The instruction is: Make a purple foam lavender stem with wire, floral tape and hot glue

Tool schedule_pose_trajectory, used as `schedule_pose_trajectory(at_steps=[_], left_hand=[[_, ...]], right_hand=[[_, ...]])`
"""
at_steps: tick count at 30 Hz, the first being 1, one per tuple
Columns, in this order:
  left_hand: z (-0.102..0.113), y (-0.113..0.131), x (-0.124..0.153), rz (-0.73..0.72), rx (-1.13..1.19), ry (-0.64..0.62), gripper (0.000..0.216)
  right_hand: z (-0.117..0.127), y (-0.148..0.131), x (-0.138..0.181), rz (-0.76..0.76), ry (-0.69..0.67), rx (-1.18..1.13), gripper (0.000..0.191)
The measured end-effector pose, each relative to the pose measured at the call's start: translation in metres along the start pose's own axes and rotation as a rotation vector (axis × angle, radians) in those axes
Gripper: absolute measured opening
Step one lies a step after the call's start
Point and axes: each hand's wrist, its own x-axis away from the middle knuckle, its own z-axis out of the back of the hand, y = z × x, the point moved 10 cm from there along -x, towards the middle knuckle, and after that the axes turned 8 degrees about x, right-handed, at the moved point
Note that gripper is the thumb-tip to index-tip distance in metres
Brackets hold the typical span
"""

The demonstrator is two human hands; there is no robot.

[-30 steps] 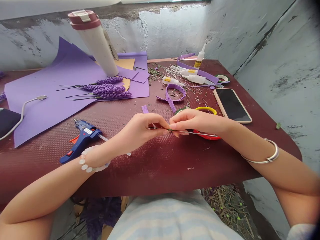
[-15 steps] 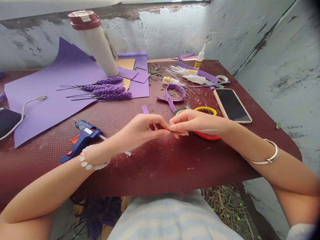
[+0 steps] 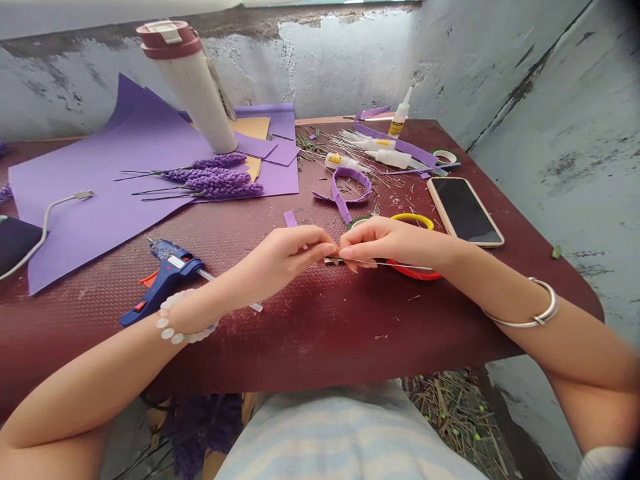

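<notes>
Over the table's front half, my left hand (image 3: 295,255) and my right hand (image 3: 387,241) meet with fingertips almost touching. Both are closed in a pinch on a thin pale wire (image 3: 407,266), whose free end points right beneath my right palm. A dark green bit shows on the wire between the fingertips; its exact form is too small to tell. Partly behind my right hand lie scissors with a yellow and red handle (image 3: 419,219) and a roll of green tape (image 3: 356,223). A curled purple paper strip (image 3: 345,200) sits just beyond.
A blue glue gun (image 3: 167,280) lies left of my left hand. Purple flower stems (image 3: 215,180) rest on purple sheets (image 3: 90,180) near a tall tumbler (image 3: 200,100). Glue bottles (image 3: 393,158) and loose wires are at the back right, beside a phone (image 3: 467,210).
My left fingertips have shifted slightly up and left, leaving a little more of the green part showing. The wire's free end tilts slightly lower.
</notes>
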Motion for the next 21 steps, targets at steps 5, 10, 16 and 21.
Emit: schedule_pose_trajectory(at_steps=[5, 10, 16, 21], left_hand=[[-0.0057, -0.0053, 0.001, 0.038, 0.036, -0.072, 0.025], [-0.0035, -0.0014, 0.0007, 0.038, 0.121, -0.043, 0.016], [0.0018, 0.0015, 0.0008, -0.003, 0.117, 0.025, 0.005], [-0.0046, -0.0028, -0.0004, 0.036, 0.137, -0.045, 0.02]], right_hand=[[-0.001, -0.0014, -0.0002, 0.007, -0.007, -0.013, 0.028], [0.0018, -0.0032, 0.0002, 0.018, 0.027, -0.014, 0.029], [0.0016, -0.0019, 0.0009, -0.001, 0.015, 0.014, 0.031], [0.0038, -0.0023, 0.0009, 0.0, 0.026, 0.031, 0.031]])
